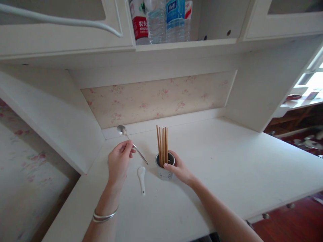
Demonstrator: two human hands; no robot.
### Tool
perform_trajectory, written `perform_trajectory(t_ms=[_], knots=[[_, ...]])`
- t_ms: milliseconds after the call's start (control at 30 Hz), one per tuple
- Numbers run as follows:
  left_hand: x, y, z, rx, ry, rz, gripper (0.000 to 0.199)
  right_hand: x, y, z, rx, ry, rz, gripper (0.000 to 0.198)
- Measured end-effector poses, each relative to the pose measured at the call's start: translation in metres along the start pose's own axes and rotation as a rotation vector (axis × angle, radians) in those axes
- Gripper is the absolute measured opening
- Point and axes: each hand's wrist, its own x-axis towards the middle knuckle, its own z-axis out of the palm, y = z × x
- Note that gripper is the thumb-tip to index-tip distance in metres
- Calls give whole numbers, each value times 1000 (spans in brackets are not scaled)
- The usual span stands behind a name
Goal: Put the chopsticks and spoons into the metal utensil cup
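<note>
My left hand (121, 158) pinches a long-handled metal spoon (138, 152) by its handle. The spoon's bowl points up and away to the left, and its handle end slants down toward the right. My right hand (178, 168) is wrapped round the right side of a pale utensil holder (164, 173) with small holes near its base. Several wooden chopsticks (163, 146) stand upright in the holder, leaning slightly. A white soup spoon (142, 179) lies on the counter between my two hands, apart from both.
The white counter (227, 168) runs under a cabinet, with a flowered back panel (156, 99) behind. Plastic bottles (156, 22) stand on the shelf above. A white cable (63, 21) hangs at the upper left. Side panels bound the counter on both sides.
</note>
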Motion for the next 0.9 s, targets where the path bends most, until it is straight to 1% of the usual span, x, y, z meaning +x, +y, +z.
perform_trajectory(t_ms=[100,200,267,400,533,633,733,833,900], knots=[[-3,16,16,45,-37,58,35,0,0,0,1,-10,-3,62],[-7,13,31,128,-92,96,35,1,0,0,3,-17,-13,62],[-10,3,39,211,-132,110,36,0,0,0,-6,-12,-22,61],[-18,-25,48,375,-235,128,34,0,-1,0,-14,-6,-23,62],[-25,-47,53,419,-337,94,33,1,-1,-1,-12,-11,-26,62],[-31,-54,54,391,-381,54,35,2,0,-1,-13,-10,-25,62],[-36,-55,53,312,-421,9,38,1,-1,-1,-7,-9,-19,63],[-41,-55,48,130,-504,-89,42,-1,-5,0,-10,-18,-21,62],[-46,-57,45,-45,-603,-153,53,-3,-8,1,-2,-43,-28,63]])
